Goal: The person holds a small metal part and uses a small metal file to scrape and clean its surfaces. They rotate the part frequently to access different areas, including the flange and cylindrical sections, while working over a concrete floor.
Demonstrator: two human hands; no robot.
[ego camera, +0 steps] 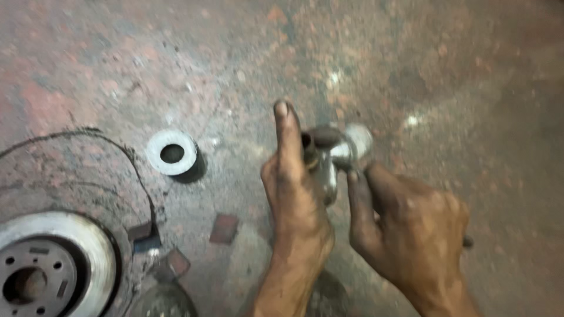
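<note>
While both hands were raised above the stained concrete floor (446,70), they gripped a small metal fitting (338,154) between them. The left hand (294,188) was closed around the fitting's left side, with one finger extended straight upward beside it. The right hand (411,229) pinched the fitting's lower right portion between thumb and fingers. The fitting was blurred; its exact form could not be determined. A metal ring (171,152) lay flat on the floor, well apart to the left. A brake disc (53,264) lay at the lower left corner, with two small rectangular pads (224,228) between the disc and the hands.
</note>
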